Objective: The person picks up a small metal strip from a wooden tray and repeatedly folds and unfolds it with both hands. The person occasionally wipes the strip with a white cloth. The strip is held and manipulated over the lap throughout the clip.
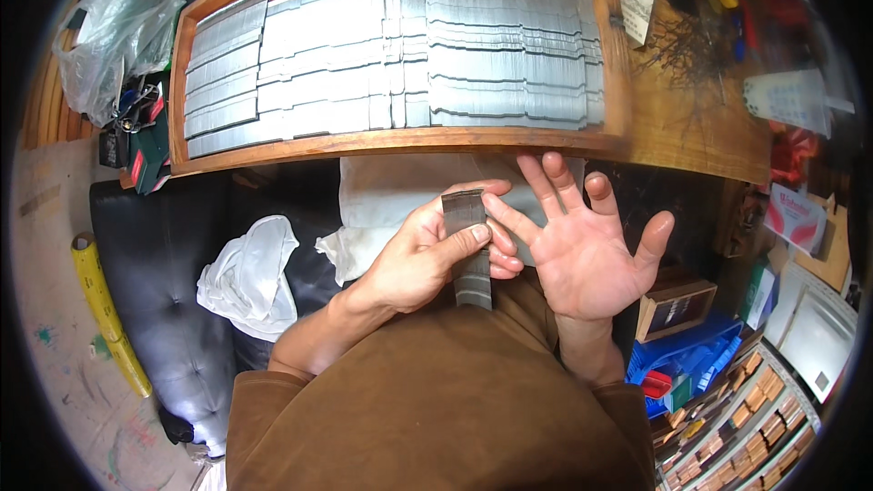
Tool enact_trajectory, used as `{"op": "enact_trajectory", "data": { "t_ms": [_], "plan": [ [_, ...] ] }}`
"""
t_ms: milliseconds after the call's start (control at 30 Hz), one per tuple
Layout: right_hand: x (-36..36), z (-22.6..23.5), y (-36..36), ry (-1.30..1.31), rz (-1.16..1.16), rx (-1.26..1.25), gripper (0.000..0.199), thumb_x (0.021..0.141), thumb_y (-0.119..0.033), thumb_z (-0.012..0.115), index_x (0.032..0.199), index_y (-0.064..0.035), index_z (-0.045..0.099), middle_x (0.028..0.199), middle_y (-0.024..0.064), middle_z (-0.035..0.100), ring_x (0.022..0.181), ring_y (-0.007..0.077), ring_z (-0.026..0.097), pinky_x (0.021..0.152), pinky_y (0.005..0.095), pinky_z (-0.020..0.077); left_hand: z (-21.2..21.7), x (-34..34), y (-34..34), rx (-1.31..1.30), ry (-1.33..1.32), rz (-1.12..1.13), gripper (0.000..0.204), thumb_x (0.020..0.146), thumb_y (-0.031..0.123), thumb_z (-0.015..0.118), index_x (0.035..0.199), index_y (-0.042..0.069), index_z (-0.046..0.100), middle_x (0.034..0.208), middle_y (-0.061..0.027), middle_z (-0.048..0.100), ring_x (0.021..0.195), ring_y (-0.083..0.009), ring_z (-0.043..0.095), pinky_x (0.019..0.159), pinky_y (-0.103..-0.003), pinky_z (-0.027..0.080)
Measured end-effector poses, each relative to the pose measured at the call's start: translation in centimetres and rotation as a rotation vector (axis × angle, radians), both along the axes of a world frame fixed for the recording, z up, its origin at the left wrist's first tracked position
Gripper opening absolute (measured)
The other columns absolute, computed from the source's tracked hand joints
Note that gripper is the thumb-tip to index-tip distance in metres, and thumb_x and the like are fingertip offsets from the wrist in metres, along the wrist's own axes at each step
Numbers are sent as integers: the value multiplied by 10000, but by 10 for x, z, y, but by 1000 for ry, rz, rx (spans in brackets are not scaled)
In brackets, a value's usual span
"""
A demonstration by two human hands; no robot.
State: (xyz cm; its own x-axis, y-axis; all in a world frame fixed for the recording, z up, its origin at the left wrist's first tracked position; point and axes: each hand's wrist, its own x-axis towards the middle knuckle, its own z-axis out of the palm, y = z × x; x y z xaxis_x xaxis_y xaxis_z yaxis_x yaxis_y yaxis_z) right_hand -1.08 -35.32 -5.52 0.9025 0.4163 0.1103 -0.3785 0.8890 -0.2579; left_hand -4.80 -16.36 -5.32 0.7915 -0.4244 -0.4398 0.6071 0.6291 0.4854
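Grey strip bundle (464, 209) stood near the middle of the view and served as the hub of a clock face, with 12 o'clock pointing away from the wearer. Broadest around it was the wearer's brown shirt (436, 400), at 6 o'clock. A long wooden tray (391, 147) reached from 10 to 1 o'clock, packed with overlapping silver strip stacks (323, 55). A black padded seat (136, 309) lay between 8 and 9 o'clock.

The right hand (582, 264) was at about 4 o'clock, palm turned up, fingers and thumb spread wide and gripping nothing. Its index fingertip came right beside the bundle's 3 o'clock edge; whether it touched could not be told. The smaller-looking left hand (409, 259) was at 8 o'clock, pinching the bundle with its thumb across the front and its fingers behind.

From the left palm, the bundle lay toward 1 or 2 o'clock; from the right palm, toward 10. The left hand was the nearer, already on it. The bundle's long axis ran roughly from 12 to 6 o'clock, its dark upper end clear of the thumb. A narrow, paler banded length showed below the fingers; whether it belonged to the same piece was hidden.
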Motion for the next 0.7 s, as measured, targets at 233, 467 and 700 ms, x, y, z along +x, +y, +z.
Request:
{"op": "enact_trajectory", "data": {
  "t_ms": [233,467,700],
  "plan": [
    [3,-1,-2,-4,19,14,791,952,-697,405,1384,-41,496,1555,232,313,1501,401,129,1147,735,23,1,1,-1,-22,7,-13,477,1038,79,494,1478,4,324,1015,-182,668,948,-325,703,866,-455,586],
    [6,-3,-5,-6,56,31,776,956,-685,406,1381,-41,491,1547,233,320,1500,397,135,1147,735,-6,1,1,-1,-58,32,-27,499,1039,96,498,1495,11,312,998,-177,672,941,-337,707,865,-465,591],
    [5,-1,3,57,62,73,763,963,-677,397,1354,-30,506,1531,231,344,1500,397,135,1137,748,-18,6,3,-1,-135,80,-53,529,1037,104,515,1507,5,294,1007,-167,659,934,-293,701,866,-433,597]
  ]
}}
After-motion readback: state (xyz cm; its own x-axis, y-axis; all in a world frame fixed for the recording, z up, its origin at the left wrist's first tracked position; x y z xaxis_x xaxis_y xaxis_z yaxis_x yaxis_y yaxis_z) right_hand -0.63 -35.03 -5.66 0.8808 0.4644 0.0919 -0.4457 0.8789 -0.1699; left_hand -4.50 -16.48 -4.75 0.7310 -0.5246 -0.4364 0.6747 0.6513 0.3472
